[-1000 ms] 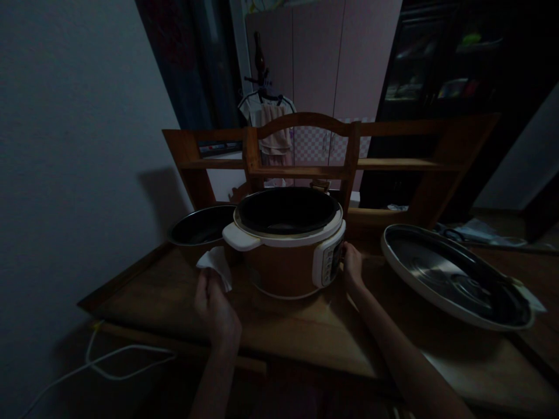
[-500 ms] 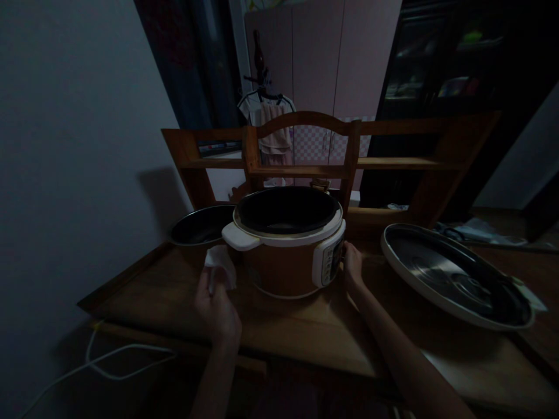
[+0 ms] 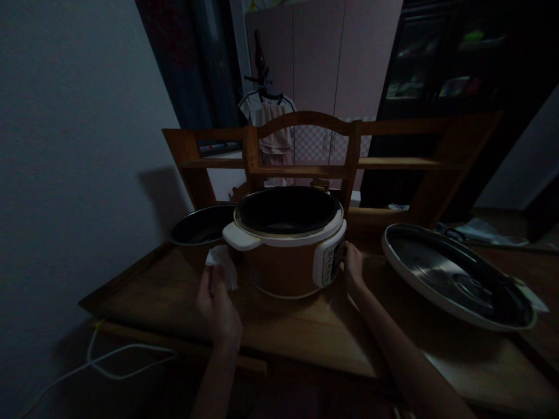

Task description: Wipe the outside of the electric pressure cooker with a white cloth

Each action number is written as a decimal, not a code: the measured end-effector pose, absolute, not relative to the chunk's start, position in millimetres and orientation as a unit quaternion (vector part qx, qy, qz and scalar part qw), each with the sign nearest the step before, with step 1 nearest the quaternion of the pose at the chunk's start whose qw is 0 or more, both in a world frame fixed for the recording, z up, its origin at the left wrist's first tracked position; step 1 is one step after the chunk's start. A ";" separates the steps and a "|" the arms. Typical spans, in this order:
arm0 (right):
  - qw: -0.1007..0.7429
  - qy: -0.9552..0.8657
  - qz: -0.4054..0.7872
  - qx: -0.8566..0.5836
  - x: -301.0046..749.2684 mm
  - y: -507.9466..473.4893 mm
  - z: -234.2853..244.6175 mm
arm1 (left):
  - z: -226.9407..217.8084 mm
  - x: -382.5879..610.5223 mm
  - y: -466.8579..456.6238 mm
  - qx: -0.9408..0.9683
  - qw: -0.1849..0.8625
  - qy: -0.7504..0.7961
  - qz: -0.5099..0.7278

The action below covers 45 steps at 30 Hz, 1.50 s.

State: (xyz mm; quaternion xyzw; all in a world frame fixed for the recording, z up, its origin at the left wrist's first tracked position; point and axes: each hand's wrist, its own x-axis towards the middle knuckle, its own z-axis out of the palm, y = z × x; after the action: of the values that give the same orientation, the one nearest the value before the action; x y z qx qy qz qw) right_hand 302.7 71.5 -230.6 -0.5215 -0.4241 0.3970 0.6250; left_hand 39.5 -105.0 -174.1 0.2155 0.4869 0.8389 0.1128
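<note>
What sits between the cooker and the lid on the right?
In the head view, the right grip sits there, close beside the cooker, with wooden tabletop showing between it and the lid.

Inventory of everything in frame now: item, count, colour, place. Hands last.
Cooker: 1, brown, white rim, table centre
Pot: 1, dark, left of cooker
Lid: 1, pale rim, dark inside, right of cooker, inner side showing
Cloth or tissue: 1, white, front of pot
Table: 1, brown, under cooker
Rack: 1, brown, table's far side
Cable: 1, white, lower left
Wall: 1, pale, left
Curtain: 1, dark blue, behind left
Clothes: several, white and pinkish, behind rack
Cupboard: 1, pink, background centre
Cabinet: 1, dark, background right
Other background items: too dark to name
Left hand: 1, bare, holding the cloth or tissue
Right hand: 1, bare, beside cooker, contact unclear
</note>
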 end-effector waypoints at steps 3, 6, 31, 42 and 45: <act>0.625 -0.423 0.399 -0.520 302.1 71.1 -230.4 | -174.4 41.7 -106.3 0.226 0.119 0.482 0.838; 0.625 -0.422 0.399 -0.521 301.8 70.8 -230.4 | -177.7 41.7 -107.4 0.221 0.123 0.491 0.834; 0.637 -0.425 0.385 -0.516 301.1 70.6 -232.6 | -192.1 36.5 -105.5 0.364 0.148 0.527 0.753; 0.632 -0.434 0.382 -0.516 302.0 70.7 -233.4 | -199.7 28.0 -106.1 0.352 0.117 0.553 0.746; 0.635 -0.433 0.381 -0.515 301.5 70.5 -232.9 | -196.5 29.3 -107.1 0.347 0.121 0.539 0.758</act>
State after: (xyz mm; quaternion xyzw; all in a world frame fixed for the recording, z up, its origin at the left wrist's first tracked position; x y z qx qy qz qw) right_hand 301.5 70.5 -232.9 -0.5147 -0.4327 0.3810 0.6346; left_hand 29.3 -107.1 -196.5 0.3468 0.5391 0.7580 0.1207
